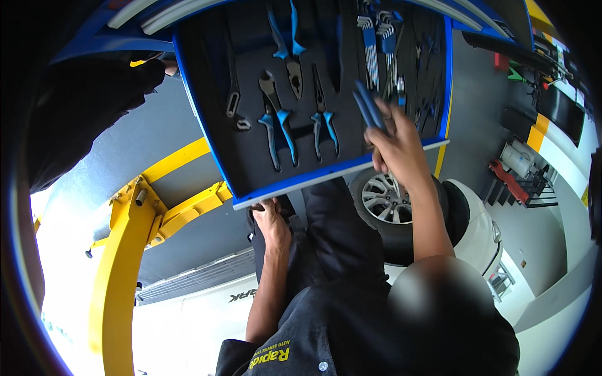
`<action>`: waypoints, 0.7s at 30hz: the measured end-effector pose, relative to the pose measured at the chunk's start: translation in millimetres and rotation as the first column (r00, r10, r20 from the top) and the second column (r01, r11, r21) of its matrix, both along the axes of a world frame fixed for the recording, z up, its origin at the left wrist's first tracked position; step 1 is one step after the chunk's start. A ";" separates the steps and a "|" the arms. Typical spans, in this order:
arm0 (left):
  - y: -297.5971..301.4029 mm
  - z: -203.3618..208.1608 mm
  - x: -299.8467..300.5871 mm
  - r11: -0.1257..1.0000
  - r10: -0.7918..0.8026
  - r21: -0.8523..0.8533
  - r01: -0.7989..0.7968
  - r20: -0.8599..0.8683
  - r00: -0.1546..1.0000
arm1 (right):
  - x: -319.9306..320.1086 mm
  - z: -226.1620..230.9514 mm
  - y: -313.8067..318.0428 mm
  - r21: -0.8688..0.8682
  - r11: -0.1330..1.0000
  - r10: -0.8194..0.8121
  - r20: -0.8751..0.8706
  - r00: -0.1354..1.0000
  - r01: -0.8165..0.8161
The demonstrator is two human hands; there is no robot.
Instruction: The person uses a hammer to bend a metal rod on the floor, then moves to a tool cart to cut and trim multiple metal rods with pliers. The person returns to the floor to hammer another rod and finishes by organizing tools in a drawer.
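An open blue tool drawer [342,168] with dark foam lies in front of me. My left hand [271,222] is closed on its front edge at the left corner. Above the drawer's right half, my right hand [396,141] grips a pair of pliers [369,108], slightly blurred, blue handles pointing up and away. Its jaws are mostly hidden by the hand. In the foam sit an adjustable pair of pliers [277,119], needle-nose pliers [324,122], another pair with blue handles [290,53] and an adjustable wrench [233,94]. Hex key sets [370,53] lie farther right.
A yellow lift post [122,269] with arms stands at the left. Behind me are a wheel [390,199] and a white vehicle [194,332]. At the far left is a person in dark clothing [81,113]. A red and white machine [514,164] stands at the right.
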State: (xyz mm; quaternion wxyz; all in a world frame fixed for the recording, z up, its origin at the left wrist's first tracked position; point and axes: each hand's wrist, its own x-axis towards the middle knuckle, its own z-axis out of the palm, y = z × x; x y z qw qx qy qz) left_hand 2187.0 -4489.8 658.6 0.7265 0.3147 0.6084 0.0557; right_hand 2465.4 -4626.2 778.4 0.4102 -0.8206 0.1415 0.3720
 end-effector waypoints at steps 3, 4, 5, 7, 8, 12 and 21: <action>1.6 5.0 24.4 1.000 0.019 0.006 -0.019 0.054 0.998 | -60.3 32.5 -29.7 0.087 0.987 -0.144 0.129 0.981 0.133; 5.5 6.0 37.4 0.999 0.026 -0.046 -0.020 0.128 0.991 | -72.2 29.7 -37.0 0.027 0.989 -0.146 0.236 0.961 0.144; 11.3 3.8 55.0 0.999 0.036 -0.036 -0.033 0.082 0.996 | -84.1 26.0 -44.9 0.121 0.971 -0.232 0.280 0.932 0.206; 23.9 1.2 91.0 0.997 0.054 -0.057 -0.052 0.050 0.997 | -97.7 11.3 -63.4 0.234 0.876 -0.465 0.176 0.867 0.422; 31.4 2.6 107.0 0.996 0.044 -0.073 -0.042 0.024 0.999 | -98.5 3.9 -70.2 0.230 0.829 -0.540 0.095 0.836 0.510; 52.0 19.0 146.2 0.997 -0.074 0.036 0.072 0.059 0.996 | -69.0 -31.7 -67.2 0.299 0.661 -0.684 -0.134 0.717 0.688; 90.3 89.6 50.2 0.808 -0.424 -0.338 0.483 0.237 0.874 | 4.2 -134.0 34.7 0.364 0.478 -0.855 -0.013 0.518 0.799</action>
